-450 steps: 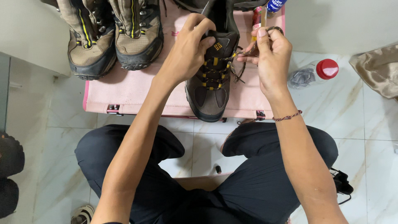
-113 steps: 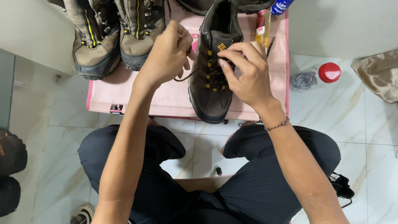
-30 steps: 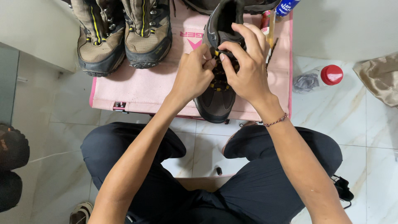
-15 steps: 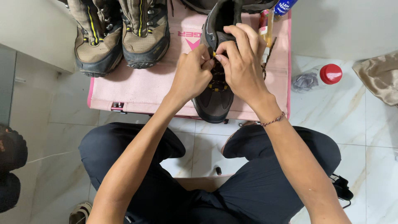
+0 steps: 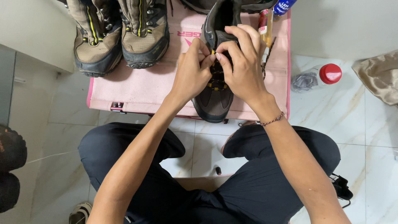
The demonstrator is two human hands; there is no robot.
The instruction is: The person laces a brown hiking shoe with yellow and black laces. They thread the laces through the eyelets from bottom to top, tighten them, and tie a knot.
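Bootlace on the dark hiking boot [image 5: 215, 97]: we pinch it between left hand [image 5: 190, 74] and right hand [image 5: 244, 68], both over its long axis.

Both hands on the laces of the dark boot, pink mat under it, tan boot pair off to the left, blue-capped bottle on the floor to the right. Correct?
Nearly. The cap of the bottle is red, not blue, as the head view shows. The rest holds: left hand and right hand are on the laces of the dark boot, on the pink mat, with the tan boot pair to the left.
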